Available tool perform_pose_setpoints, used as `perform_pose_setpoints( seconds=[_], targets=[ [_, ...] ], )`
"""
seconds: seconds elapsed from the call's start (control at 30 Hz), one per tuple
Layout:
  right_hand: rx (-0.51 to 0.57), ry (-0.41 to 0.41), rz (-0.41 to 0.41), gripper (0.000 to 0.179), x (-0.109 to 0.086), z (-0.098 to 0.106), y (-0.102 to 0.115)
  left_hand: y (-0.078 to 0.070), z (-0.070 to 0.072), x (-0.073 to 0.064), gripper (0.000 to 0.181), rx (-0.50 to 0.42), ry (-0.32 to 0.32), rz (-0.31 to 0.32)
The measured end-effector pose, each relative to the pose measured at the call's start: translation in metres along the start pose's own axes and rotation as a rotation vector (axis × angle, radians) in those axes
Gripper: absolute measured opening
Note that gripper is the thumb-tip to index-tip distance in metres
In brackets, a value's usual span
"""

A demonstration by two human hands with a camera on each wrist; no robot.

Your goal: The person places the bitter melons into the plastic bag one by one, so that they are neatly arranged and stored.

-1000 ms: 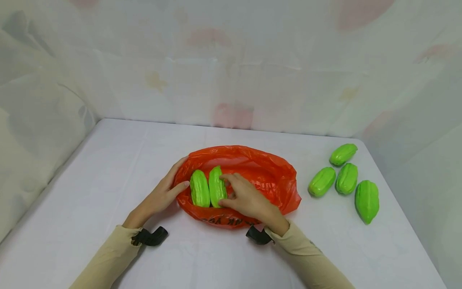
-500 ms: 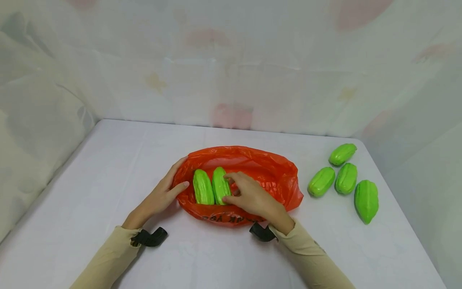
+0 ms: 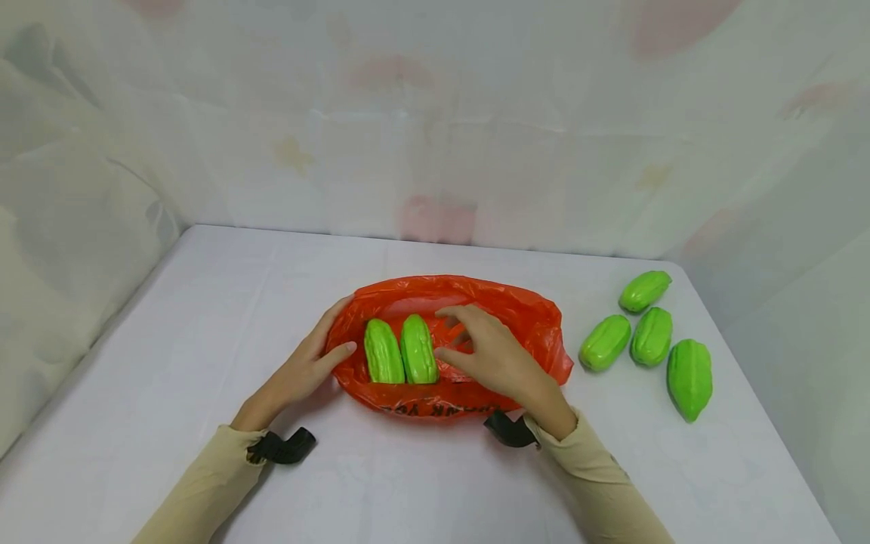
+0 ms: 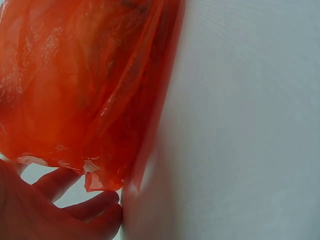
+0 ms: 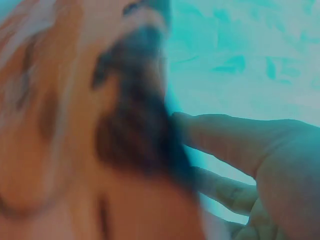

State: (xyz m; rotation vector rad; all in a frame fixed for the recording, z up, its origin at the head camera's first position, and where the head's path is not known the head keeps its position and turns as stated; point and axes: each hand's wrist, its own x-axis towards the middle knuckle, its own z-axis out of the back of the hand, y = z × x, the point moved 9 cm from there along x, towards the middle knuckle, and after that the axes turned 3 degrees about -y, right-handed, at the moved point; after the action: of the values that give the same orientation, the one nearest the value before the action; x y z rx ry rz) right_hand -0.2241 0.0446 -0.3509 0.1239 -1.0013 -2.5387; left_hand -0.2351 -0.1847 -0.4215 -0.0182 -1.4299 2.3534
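A red plastic bag (image 3: 503, 340) with printed lettering on its near side lies mouth up at the middle of the white table. Two bright green, ribbed, gourd-like fruits lie side by side in its left half: the left fruit (image 3: 384, 353) and the right fruit (image 3: 418, 351). My left hand (image 3: 306, 366) holds the bag's left side, thumb over the rim and fingers along the outside. In the left wrist view its fingers (image 4: 90, 207) lie at the bag's corner. Over the bag's mouth, just right of the right fruit, my right hand (image 3: 492, 351) has loosely bent, parted fingers and holds nothing.
Several more green fruits lie on the table (image 3: 204, 302) to the right of the bag: a far fruit (image 3: 646, 291), two close together, and a pointed fruit (image 3: 689, 378) nearer the right edge. Patterned cloth (image 3: 435, 136) hangs behind and at both sides.
My right hand has let go of the right fruit and drawn away to the right. Both fruits in the bag have shifted slightly right. The left hand has stayed in place.
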Motion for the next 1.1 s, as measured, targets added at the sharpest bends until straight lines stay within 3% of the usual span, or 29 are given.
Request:
perform_pose_setpoints(
  seconds=[0.43, 0.73, 1.1],
  targets=[
    [-0.018, -0.071, 0.062, 0.049, -0.019, 0.023, -0.010, 0.000, 0.000, 0.000, 0.070, 0.011, 0.001, 0.014],
    [-0.028, -0.078, 0.073, 0.047, -0.041, 0.040, -0.022, 0.000, 0.000, 0.000, 0.070, 0.008, 0.006, 0.014],
    [-0.070, -0.090, 0.157, 0.049, -0.050, 0.060, -0.026, 0.000, 0.000, 0.001, 0.069, -0.018, 0.010, 0.012]
  ],
)
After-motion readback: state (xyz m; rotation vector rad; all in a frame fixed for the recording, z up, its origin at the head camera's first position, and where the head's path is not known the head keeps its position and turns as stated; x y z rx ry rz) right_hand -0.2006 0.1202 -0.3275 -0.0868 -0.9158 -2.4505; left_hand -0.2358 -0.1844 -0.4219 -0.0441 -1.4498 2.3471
